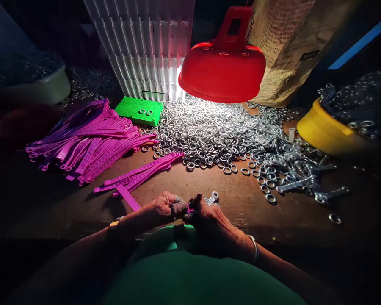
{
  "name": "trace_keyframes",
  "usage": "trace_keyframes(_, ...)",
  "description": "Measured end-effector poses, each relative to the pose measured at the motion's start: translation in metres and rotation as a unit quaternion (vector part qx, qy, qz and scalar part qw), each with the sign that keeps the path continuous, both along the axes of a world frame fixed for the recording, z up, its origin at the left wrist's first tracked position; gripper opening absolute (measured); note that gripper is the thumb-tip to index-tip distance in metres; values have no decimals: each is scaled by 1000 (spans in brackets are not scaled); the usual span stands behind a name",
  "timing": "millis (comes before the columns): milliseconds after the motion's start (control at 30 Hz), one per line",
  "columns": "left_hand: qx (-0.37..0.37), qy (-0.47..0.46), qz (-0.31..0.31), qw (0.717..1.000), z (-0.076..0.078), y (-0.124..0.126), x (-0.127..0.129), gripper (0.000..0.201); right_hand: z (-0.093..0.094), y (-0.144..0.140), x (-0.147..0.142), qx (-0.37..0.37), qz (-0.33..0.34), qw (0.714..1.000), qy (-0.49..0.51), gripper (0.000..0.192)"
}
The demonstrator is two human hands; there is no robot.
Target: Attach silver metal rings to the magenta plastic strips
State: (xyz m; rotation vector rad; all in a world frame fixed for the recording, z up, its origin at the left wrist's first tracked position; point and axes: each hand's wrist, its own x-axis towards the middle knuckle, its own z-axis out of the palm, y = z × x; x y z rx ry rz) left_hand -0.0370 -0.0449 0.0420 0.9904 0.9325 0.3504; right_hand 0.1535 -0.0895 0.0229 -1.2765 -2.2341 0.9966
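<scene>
My left hand [164, 207] grips one purple plastic strip [128, 198] near the table's front edge, with cloth wrapped on a fingertip. My right hand [206, 216] meets it at the strip's end and pinches small metal rings [213, 197] against it. A pile of purple strips [89, 142] lies at the left, and a few more strips [142, 171] lie just beyond my hands. A big heap of silver rings [216, 131] spreads across the middle under the lamp.
A red lamp [224, 67] hangs over the heap. A green plastic board [139, 111] lies behind it, a white ribbed panel [142, 46] stands at the back. A yellow bowl [327, 131] of metal parts sits right, a white bowl [47, 87] left. Assembled ring strips [300, 183] lie right.
</scene>
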Motion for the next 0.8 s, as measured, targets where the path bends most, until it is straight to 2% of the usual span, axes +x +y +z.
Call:
trace_keyframes(133, 4, -34, 21, 999, -16, -19, 1, 65, 7, -8, -1, -65, -38, 996, 51, 16)
trace_keyframes(233, -17, -30, 66, 997, -23, -30, 1, 59, 10, -7, -2, -122, -7, 987, 102, 11)
trace_keyframes(367, -86, -77, 106, 988, -21, -36, 3, 54, 9, -3, -4, -156, 31, 982, 100, 17)
trace_keyframes(500, -123, -98, 98, 983, -13, -36, 5, 46, 13, 4, -5, -165, 77, 979, 91, 12)
trace_keyframes(667, -139, -148, 79, 976, -11, -31, 3, 44, 22, 15, -3, -147, 111, 983, -5, 17)
trace_keyframes(733, -109, -111, 35, 987, -17, -23, 2, 41, 18, 20, 0, -129, 117, 984, -43, 20)
trace_keyframes(800, -35, -83, 7, 996, -24, -12, 3, 42, 11, 26, 4, -84, 112, 988, -69, 18)
